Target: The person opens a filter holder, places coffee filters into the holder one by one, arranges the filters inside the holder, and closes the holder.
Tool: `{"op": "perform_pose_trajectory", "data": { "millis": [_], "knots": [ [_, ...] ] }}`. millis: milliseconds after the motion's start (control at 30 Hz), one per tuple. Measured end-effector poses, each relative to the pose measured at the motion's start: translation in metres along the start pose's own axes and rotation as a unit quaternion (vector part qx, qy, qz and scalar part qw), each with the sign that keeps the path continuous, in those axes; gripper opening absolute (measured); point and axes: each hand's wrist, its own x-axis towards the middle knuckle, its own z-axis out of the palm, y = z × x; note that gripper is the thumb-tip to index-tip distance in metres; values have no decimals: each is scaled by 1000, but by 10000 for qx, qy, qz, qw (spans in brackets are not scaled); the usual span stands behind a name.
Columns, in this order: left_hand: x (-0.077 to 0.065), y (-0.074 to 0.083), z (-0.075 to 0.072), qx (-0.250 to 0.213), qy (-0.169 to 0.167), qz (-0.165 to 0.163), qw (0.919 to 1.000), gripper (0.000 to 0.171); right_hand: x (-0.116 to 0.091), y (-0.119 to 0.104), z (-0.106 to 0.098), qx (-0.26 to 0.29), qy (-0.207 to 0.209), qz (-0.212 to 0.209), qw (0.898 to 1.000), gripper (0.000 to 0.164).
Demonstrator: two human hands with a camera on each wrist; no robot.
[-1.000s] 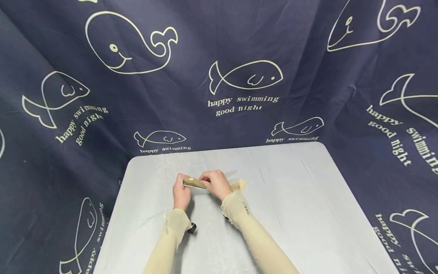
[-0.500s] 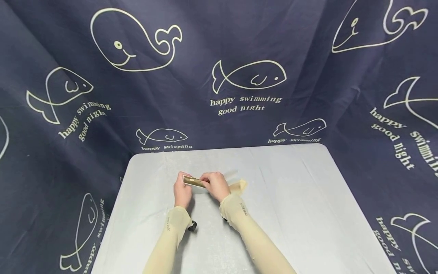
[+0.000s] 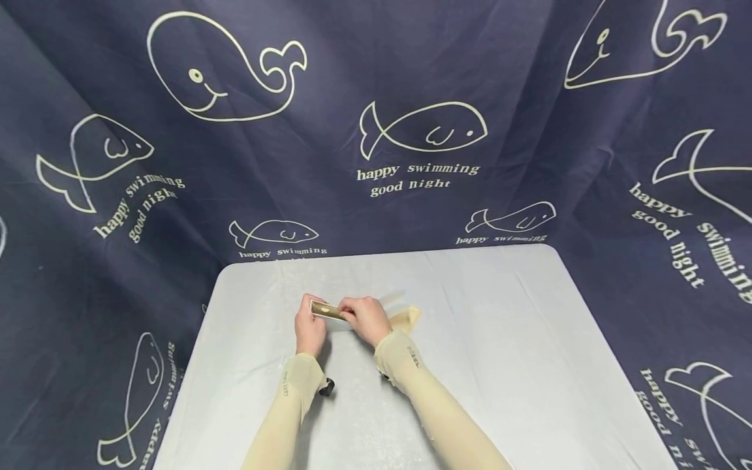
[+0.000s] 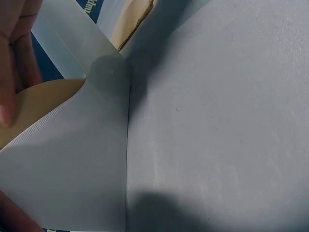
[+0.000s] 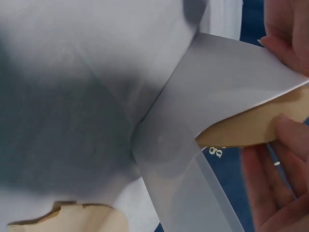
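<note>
Between both hands is a white paper piece [image 5: 217, 82] with a brown inner face [image 5: 256, 123], spread apart at one edge. My left hand [image 3: 310, 329] grips its left end; in the right wrist view the left hand [image 5: 288, 36] holds the white edge. Toward the other end, my right hand [image 3: 367, 320] pinches the brown side, its thumb over the face and its other fingers behind. A translucent strip [image 4: 72, 36] runs from the white piece toward the right hand. The kind of paper item cannot be told.
Just right of the right hand, a tan paper-like piece [image 3: 407, 318] with an uneven edge lies on the white-covered table [image 3: 482, 365]. A dark blue curtain [image 3: 329, 189] with whale and fish drawings encloses the far side and both flanks.
Both hands have shifted slightly left and away with the paper piece, the right hand a little more than the left. Their grips look the same.
</note>
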Motion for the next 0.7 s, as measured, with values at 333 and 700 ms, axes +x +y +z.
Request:
{"op": "perform_pose_trajectory", "data": {
  "millis": [333,700],
  "knots": [
    [1,1,-1,-40,-70,27,10000,40,0,-1,2,-555,-155,-58,9983,5],
    [-1,0,-1,-2,-134,-129,9998,37,-2,-2,5,-476,-494,-103,9976,6]
  ]
}}
